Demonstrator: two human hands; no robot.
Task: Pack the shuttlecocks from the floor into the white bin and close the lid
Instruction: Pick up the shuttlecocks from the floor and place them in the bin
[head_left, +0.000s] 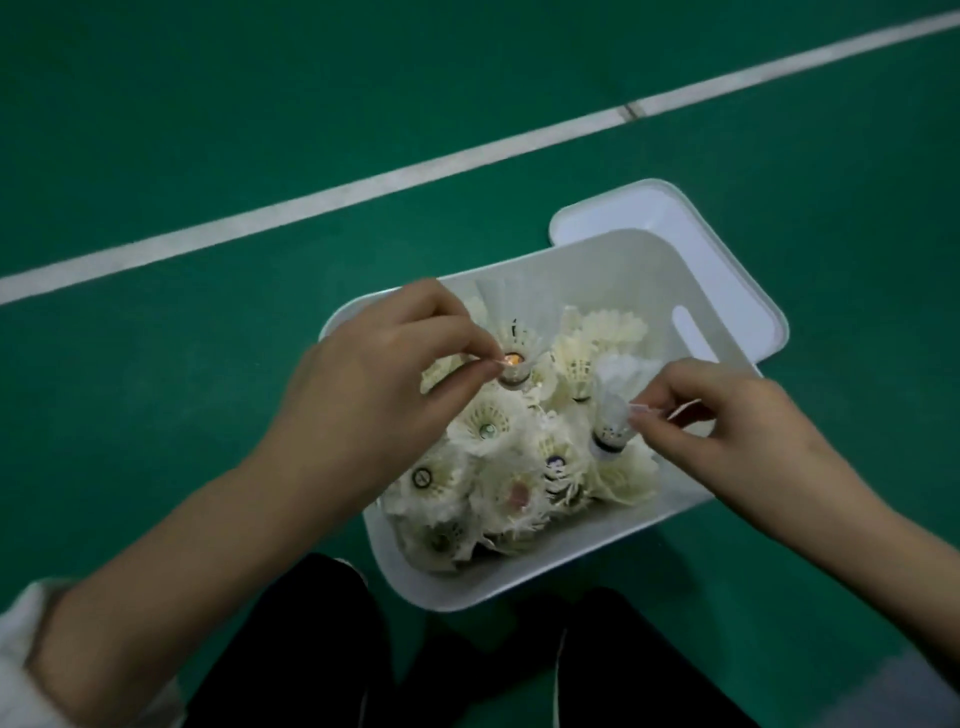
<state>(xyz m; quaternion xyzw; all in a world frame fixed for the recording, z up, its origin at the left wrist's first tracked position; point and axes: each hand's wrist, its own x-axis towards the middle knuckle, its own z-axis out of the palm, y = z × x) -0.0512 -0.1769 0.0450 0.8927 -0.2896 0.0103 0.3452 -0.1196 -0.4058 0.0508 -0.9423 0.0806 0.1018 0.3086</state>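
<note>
The white bin (524, 582) stands on the green floor in front of me, filled with several white shuttlecocks (498, 467). My left hand (374, 384) is over the bin's left side and pinches one shuttlecock (514, 343) by its cork end, feathers pointing away. Over the bin's right side, my right hand (727, 426) pinches another shuttlecock (615, 410) by its feathers, cork down. The white lid (727, 270) lies flat on the floor behind the bin, partly under its far edge.
A white court line (395, 182) crosses the green floor diagonally beyond the bin. My knees in black trousers (311, 649) are at the bottom, close to the bin's near edge. No loose shuttlecocks show on the floor.
</note>
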